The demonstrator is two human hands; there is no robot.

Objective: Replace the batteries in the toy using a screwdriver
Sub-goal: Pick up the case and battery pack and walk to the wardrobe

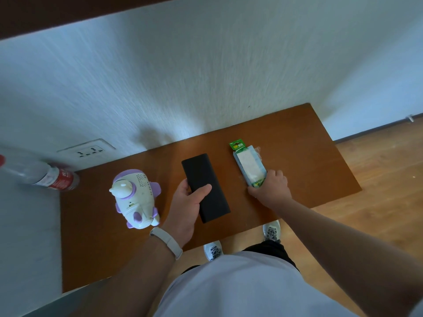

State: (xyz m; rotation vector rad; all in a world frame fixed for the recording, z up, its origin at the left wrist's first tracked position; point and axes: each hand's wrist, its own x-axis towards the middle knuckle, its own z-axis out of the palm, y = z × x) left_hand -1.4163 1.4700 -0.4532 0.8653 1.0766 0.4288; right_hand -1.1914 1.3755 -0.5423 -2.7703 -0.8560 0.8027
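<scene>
A white and purple toy [135,199] stands on the brown table [297,143], left of centre. My left hand [186,209] grips the near end of a flat black case [204,186], thumb laid across its top. To the right lies a battery pack [248,164] in blue and green packaging. My right hand [270,191] holds its near end with curled fingers. No screwdriver shows in the open.
A clear plastic bottle with a red label [43,176] lies at the table's far left corner, below a wall socket [88,150]. The white wall runs along the table's far edge. My feet in white shoes [214,250] stand on wooden floor by the near edge.
</scene>
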